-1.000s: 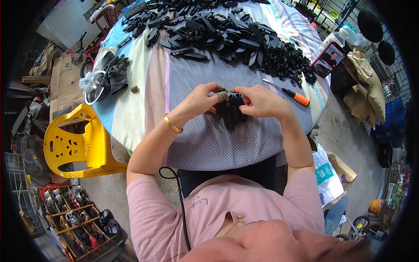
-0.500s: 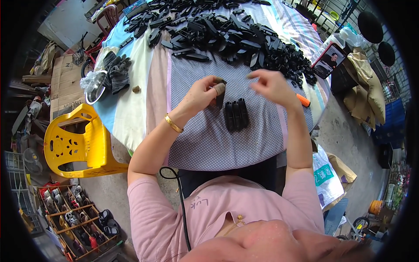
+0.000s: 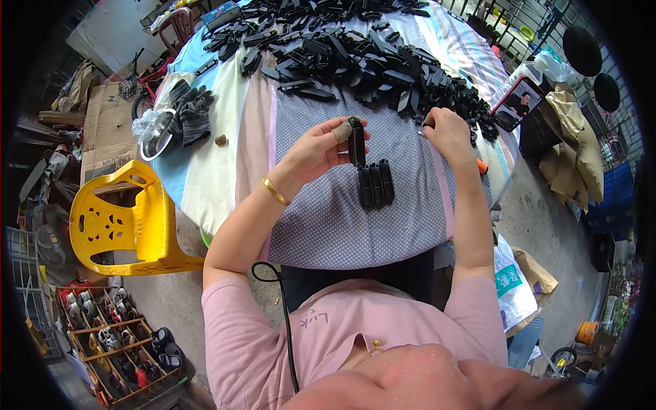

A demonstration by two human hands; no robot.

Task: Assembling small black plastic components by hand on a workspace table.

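In the head view, my left forearm slants inward and my left hand is turned palm inward, thumb and fingers closed around a black plastic piece held roughly upright at the fingertips. Just below that hand, to its right, three black pieces lie side by side on the dotted cloth. My right forearm runs nearly straight away from me; my right hand is curled narrow near the heap of small black parts, and I cannot tell whether it holds anything. An orange handle shows beside my right wrist.
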